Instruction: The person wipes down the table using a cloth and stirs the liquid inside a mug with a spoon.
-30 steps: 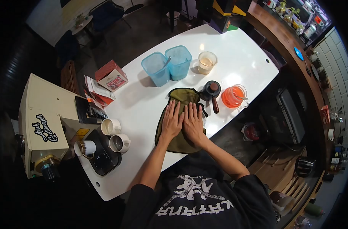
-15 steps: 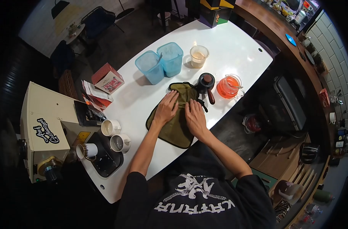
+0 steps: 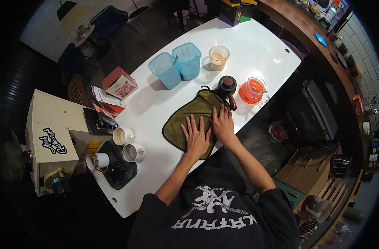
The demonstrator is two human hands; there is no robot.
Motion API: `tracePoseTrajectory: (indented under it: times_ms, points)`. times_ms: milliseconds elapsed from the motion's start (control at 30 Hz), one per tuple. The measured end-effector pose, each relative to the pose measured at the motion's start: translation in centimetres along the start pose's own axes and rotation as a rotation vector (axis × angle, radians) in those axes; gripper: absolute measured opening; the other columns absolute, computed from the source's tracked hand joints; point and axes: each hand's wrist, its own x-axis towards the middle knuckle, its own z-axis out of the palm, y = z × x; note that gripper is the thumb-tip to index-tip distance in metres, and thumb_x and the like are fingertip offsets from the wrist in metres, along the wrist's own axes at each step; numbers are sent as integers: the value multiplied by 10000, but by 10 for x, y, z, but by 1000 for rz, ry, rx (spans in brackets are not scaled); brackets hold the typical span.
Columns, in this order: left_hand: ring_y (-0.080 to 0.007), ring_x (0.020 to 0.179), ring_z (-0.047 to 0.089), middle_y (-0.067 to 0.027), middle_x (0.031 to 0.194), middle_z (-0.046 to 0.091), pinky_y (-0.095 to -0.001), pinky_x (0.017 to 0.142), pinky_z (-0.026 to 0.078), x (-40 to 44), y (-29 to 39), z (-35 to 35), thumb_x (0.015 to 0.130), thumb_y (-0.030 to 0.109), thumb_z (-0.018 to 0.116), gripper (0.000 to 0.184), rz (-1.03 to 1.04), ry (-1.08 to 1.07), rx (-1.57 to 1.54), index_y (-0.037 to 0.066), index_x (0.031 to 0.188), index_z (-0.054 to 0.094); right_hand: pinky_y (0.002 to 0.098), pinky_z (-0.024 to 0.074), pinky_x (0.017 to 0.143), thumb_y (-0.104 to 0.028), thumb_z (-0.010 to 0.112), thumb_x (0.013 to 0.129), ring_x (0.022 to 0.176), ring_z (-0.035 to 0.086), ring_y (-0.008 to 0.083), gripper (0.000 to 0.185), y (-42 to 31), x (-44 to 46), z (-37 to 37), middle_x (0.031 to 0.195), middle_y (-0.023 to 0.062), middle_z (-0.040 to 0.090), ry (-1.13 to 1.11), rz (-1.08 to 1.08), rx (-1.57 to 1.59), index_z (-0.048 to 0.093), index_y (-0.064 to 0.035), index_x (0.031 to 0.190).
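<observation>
An olive green cloth (image 3: 179, 126) with a dark edge lies on the white table (image 3: 156, 164) in front of me. My left hand (image 3: 197, 136) rests flat on its lower middle, fingers spread. Beside it, my right hand (image 3: 223, 123) lies on the cloth's right side, fingers stretched out. Just beyond the cloth's upper right corner stands a dark pot (image 3: 227, 86) with a brown handle that points toward my right hand. A glass jug of red liquid (image 3: 251, 91) is to the right of the pot.
Two blue containers (image 3: 168, 72) and a cup (image 3: 219, 57) stand farther back. On the left are a red and white box (image 3: 121, 85), packets (image 3: 108, 101), white mugs (image 3: 133, 152) and a beige machine (image 3: 52, 141). A dark box (image 3: 236, 14) sits at the far end.
The cloth's left part has spread out wider to the left. My left hand moved up, then down toward me, with its fingers more spread; my right hand shifted slightly right.
</observation>
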Motion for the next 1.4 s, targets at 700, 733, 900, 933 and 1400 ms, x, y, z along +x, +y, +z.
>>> tracePoseTrajectory:
  times_ms: [700, 733, 900, 933, 1400]
  points:
    - [-432, 1447, 302, -263, 1541, 339, -590, 1185, 207, -15, -42, -30, 956, 277, 623, 554, 240, 16, -108, 36, 1436, 487, 601, 174, 1181, -364, 555, 960, 1446, 203, 531, 636, -8, -51, -15, 1576, 311, 228, -6, 36, 242, 368, -176, 1538]
    - [-437, 1437, 316, -267, 1526, 356, -592, 1184, 210, -23, -44, -33, 953, 254, 624, 514, 174, 37, -125, 27, 1403, 520, 609, 161, 1181, -388, 539, 965, 1447, 181, 547, 650, -14, -55, -15, 1585, 320, 199, -33, 78, 244, 348, -179, 1550]
    - [-450, 1417, 346, -257, 1500, 399, -591, 1170, 232, -52, -57, -53, 945, 203, 625, 425, 30, 116, -165, 18, 1327, 592, 658, 108, 1168, -415, 525, 967, 1445, 129, 585, 715, -56, -69, -14, 1572, 368, 168, -37, 162, 235, 295, -92, 1562]
    - [-451, 1412, 354, -255, 1487, 420, -571, 1167, 248, -57, -60, -56, 955, 197, 618, 397, 6, 127, -162, 30, 1314, 606, 666, 103, 1163, -411, 522, 969, 1443, 120, 592, 719, -66, -73, -15, 1570, 374, 163, -58, 196, 242, 287, -79, 1562]
    - [-382, 1359, 473, -243, 1416, 528, -440, 1112, 370, -114, -88, -126, 979, 125, 568, 345, -191, 272, -580, -13, 1292, 612, 721, 122, 1118, -367, 518, 988, 1416, 162, 616, 702, -188, -77, -4, 1549, 404, 161, -79, -58, 383, 218, -189, 1597]
